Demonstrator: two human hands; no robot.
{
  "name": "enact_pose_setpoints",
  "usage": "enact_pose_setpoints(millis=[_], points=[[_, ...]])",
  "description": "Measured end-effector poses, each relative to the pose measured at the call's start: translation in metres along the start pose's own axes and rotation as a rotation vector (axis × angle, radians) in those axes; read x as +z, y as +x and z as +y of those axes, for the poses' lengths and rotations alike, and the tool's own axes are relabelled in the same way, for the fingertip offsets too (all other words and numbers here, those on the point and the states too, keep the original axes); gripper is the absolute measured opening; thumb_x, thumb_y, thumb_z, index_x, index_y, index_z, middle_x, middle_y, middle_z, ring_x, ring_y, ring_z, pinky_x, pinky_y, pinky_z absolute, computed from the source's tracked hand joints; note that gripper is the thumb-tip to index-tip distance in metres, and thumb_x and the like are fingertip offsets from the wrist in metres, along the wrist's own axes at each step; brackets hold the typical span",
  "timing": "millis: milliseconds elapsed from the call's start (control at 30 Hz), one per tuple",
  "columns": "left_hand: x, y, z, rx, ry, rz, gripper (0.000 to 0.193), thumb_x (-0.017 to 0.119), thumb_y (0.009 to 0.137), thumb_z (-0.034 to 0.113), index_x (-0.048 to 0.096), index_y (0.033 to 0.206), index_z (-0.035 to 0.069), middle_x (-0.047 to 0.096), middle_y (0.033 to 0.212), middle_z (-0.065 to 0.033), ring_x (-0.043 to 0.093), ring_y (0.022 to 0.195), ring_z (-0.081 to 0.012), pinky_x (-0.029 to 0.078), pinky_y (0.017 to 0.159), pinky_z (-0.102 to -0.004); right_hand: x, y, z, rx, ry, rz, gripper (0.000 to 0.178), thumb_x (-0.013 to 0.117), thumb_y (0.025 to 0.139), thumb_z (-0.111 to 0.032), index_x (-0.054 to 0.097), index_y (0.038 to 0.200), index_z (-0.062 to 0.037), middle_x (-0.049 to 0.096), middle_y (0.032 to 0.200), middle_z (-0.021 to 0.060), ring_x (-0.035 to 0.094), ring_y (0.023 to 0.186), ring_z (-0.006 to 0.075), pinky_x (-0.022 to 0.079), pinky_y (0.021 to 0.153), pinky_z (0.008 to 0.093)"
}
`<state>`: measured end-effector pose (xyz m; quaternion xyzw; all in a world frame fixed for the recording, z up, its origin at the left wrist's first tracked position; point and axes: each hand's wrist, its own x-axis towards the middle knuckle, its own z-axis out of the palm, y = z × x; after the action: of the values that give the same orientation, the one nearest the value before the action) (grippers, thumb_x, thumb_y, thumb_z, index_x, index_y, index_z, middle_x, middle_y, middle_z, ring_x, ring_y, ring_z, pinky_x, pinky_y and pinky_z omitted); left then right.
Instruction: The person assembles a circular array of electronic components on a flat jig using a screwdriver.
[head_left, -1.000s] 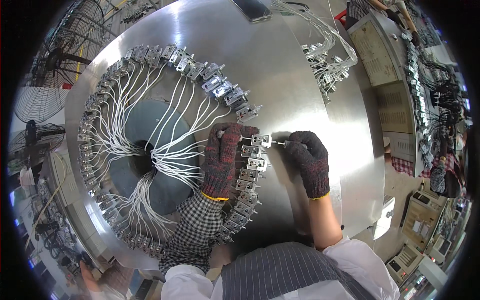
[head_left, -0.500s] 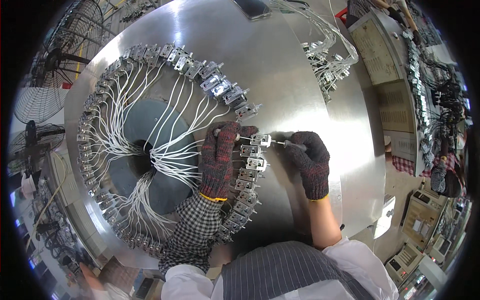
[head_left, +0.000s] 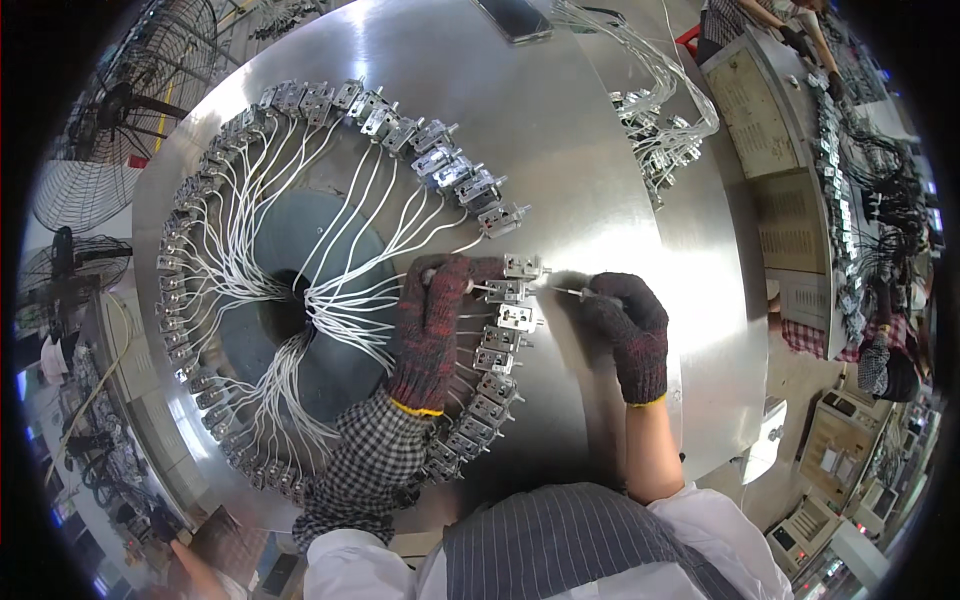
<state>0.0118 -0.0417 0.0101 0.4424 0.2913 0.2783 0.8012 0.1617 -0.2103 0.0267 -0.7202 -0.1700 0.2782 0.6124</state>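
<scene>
My left hand (head_left: 430,335), in a dark red-and-black knit glove, is closed around the white cable end behind a small silver metal housing (head_left: 507,291). Another metal housing (head_left: 522,266) lies just beyond it, close to the left fingertips. To the right, my right hand (head_left: 632,330), gloved alike, pinches a thin tool with a slim metal shaft (head_left: 570,292). Its grip is hidden in the glove, so the tool's kind is unclear. The shaft points left at the held housing, with a small gap between. White cables (head_left: 350,318) run from the ring of housings into the central hole.
The housings rest around the rim of a round metal table (head_left: 570,150) with a dark disc (head_left: 345,235) in its middle. At the far right lies a bundle of cabled parts (head_left: 665,140). A phone (head_left: 515,18) sits at the far edge. Fans (head_left: 125,110) stand left.
The left hand has let go of one housing's cable and taken the neighbouring one, nearer to me. The right hand's tool has drawn back from the first housing and now points at the second.
</scene>
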Motion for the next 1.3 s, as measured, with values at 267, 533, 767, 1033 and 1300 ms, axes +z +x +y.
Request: enact_pose_setpoints(millis=[267,533,767,1033,1300], points=[[0.006,-0.011,0.009,-0.088,-0.153,0.002,0.023,0.048,0.100,0.021,0.052,0.111,0.002,0.066,0.105,-0.0135,0.062,0.092,-0.0165,0.050,0.086,-0.0306,0.015,-0.004,0.004,-0.056,-0.009,-0.054,0.017,0.070,0.082,-0.008,0.068,0.098,-0.0030,0.066,0.093,0.0049,0.061,0.084,0.0121,0.051,0.072,0.0257],[-0.011,-0.005,-0.007,0.038,0.210,0.097,0.028,0.050,0.099,0.027,0.052,0.112,0.002,0.063,0.098,-0.0072,0.058,0.090,-0.0138,0.048,0.083,-0.0300,0.020,-0.001,-0.012,0.157,0.031,-0.065,0.020,0.067,0.083,-0.010,0.066,0.101,-0.0016,0.066,0.091,0.0048,0.059,0.078,0.0105,0.048,0.066,0.0238],[-0.015,-0.001,-0.015,-0.115,-0.028,0.084,0.024,0.051,0.098,0.024,0.053,0.111,0.003,0.060,0.096,-0.0051,0.054,0.086,-0.0111,0.047,0.081,-0.0285,0.018,0.001,-0.013,0.120,0.053,-0.081,0.021,0.068,0.085,-0.014,0.065,0.103,-0.0031,0.066,0.083,0.0044,0.060,0.067,0.0093,0.049,0.058,0.0228],[0.009,-0.011,0.020,-0.217,-0.238,-0.048,0.018,0.045,0.101,0.019,0.048,0.110,0.004,0.064,0.104,-0.0147,0.067,0.088,-0.0235,0.059,0.073,-0.0328,0.018,0.002,-0.014,0.145,-0.008,-0.093,0.022,0.067,0.080,-0.009,0.064,0.101,-0.0027,0.064,0.090,0.0050,0.059,0.078,0.0111,0.049,0.071,0.0259],[0.009,-0.007,0.021,-0.192,-0.128,-0.060,0.020,0.045,0.101,0.021,0.047,0.112,0.004,0.063,0.106,-0.0150,0.067,0.086,-0.0239,0.060,0.069,-0.0345,0.016,0.006,-0.003,0.180,0.073,-0.109,0.021,0.065,0.081,-0.010,0.063,0.101,-0.0022,0.065,0.086,0.0053,0.057,0.067,0.0093,0.049,0.060,0.0251]])
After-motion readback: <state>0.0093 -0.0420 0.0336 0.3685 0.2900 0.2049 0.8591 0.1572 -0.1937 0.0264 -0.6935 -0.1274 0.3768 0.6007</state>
